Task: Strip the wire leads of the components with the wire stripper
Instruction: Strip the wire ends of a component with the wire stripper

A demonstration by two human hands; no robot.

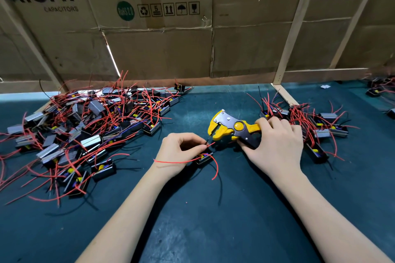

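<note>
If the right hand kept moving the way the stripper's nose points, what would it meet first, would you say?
Likely the left hand: the wire stripper in the right hand points left at the wire pinched there, though depth is unclear.

Beyond the hands, the cardboard wall [162, 49] carries all the print. Up and left of the grip it reads "AiSHi" over "CAPACITORS"; the same brand repeats up and right, its small line blurred. Straight above, a green sticker [125, 10] reads "RoHS 2.0", beside handling symbols [168, 9], one numbered "5".
</note>
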